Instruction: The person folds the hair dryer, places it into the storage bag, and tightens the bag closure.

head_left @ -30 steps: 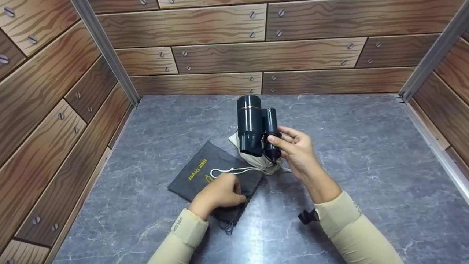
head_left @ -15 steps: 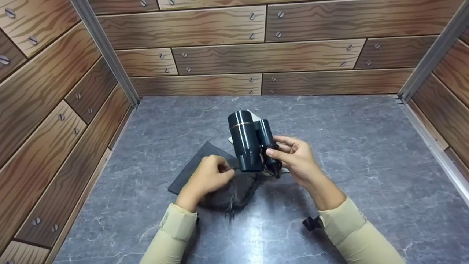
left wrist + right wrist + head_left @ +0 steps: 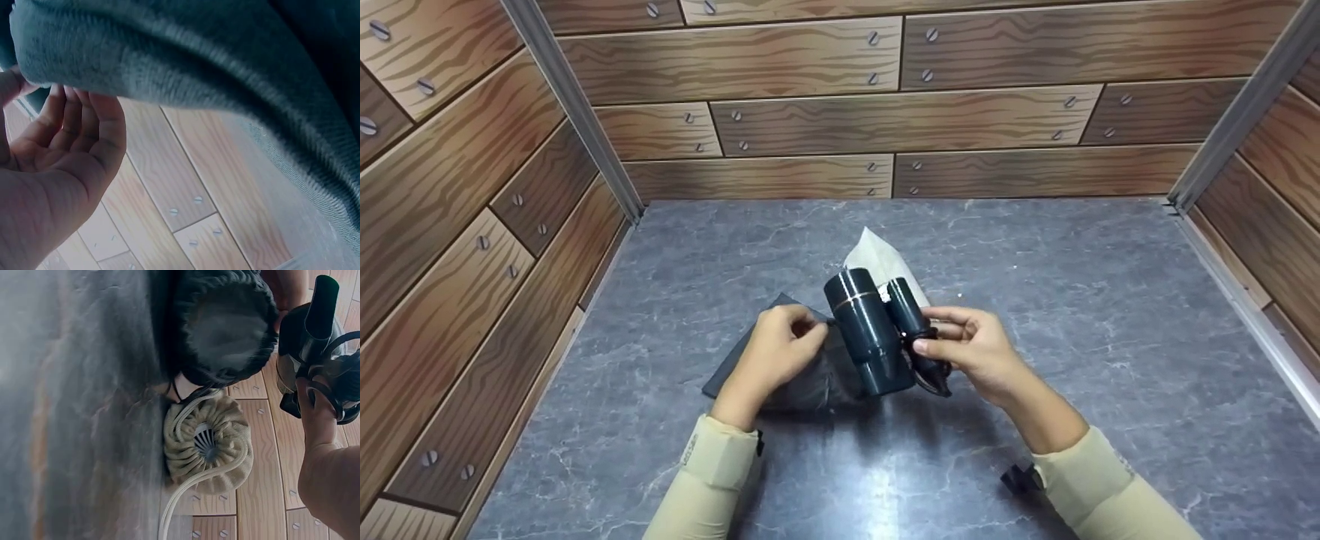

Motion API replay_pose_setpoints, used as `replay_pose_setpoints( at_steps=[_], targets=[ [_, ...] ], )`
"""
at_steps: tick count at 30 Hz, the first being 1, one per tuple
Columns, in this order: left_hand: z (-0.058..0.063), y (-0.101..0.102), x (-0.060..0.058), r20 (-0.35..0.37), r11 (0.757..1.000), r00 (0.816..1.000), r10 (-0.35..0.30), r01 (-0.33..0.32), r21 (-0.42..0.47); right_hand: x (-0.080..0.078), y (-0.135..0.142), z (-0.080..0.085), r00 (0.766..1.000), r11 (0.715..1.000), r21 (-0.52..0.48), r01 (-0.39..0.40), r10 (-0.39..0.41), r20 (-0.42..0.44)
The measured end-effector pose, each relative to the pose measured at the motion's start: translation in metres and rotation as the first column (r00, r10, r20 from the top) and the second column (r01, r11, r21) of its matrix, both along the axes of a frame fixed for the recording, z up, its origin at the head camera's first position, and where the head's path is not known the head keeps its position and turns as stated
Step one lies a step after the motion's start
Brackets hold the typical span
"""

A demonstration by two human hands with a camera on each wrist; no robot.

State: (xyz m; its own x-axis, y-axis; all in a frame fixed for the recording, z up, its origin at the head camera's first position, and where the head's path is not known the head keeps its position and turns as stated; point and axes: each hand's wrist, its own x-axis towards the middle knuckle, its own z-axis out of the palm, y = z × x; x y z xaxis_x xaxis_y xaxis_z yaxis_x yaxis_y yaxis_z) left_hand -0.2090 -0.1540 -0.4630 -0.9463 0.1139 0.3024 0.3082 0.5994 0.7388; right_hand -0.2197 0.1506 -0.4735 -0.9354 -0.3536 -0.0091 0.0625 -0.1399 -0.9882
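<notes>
In the head view my right hand (image 3: 986,356) grips a folded dark green hair dryer (image 3: 862,322) by its handle, round which the black cord is wrapped. Its barrel slants toward me, over the right side of a dark grey drawstring bag (image 3: 817,384). With thumb and fingertips, my left hand (image 3: 772,349) pinches that bag's edge and holds it up. The raised cloth (image 3: 140,67) spans the top of the left wrist view. From the right wrist, the gathered rim of the grey bag's mouth (image 3: 185,332) appears wide and round. The bag's inside is dark.
Behind the dryer lies a beige drawstring bag (image 3: 874,255); through its gathered mouth a ribbed grey thing shows, and a white cord (image 3: 191,481) trails from it. The grey marbled tabletop (image 3: 1072,300) is bordered by wood-patterned walls (image 3: 990,112) at the back and sides.
My left hand has moved up and left, raising the grey bag's edge. My right hand has brought the hair dryer down toward me and tilted it, uncovering more of the beige bag.
</notes>
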Motion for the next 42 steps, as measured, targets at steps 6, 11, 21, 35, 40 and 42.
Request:
replay_pose_setpoints(
  at_steps=[6, 11, 21, 35, 40, 42],
  targets=[
    [0.001, 0.001, -0.002, -0.016, 0.997, 0.997, 0.076, -0.075, 0.032, 0.004, 0.007, -0.006, 0.999, 0.999, 0.020, -0.033, 0.034, -0.025],
    [0.002, 0.000, -0.003, -0.029, 0.991, 0.993, 0.117, -0.115, 0.068, 0.008, 0.011, -0.008, 0.996, 0.997, 0.035, -0.061, 0.063, -0.056],
    [0.003, 0.002, -0.003, -0.038, 0.981, 0.987, 0.158, -0.153, 0.120, 0.015, 0.017, -0.006, 0.995, 0.990, 0.121, -0.078, 0.085, -0.050],
    [0.004, 0.007, 0.001, -0.039, 0.984, 0.989, 0.144, -0.139, 0.116, 0.015, 0.014, -0.015, 0.971, 0.961, 0.192, -0.198, 0.219, -0.094],
    [0.004, 0.010, 0.001, -0.026, 0.984, 0.991, 0.133, -0.129, 0.121, 0.013, 0.006, -0.012, 0.973, 0.955, 0.229, -0.190, 0.214, -0.084],
    [0.004, 0.011, 0.001, -0.020, 0.983, 0.991, 0.135, -0.132, 0.125, 0.013, 0.003, -0.011, 0.973, 0.948, 0.260, -0.181, 0.211, -0.094]
  ],
)
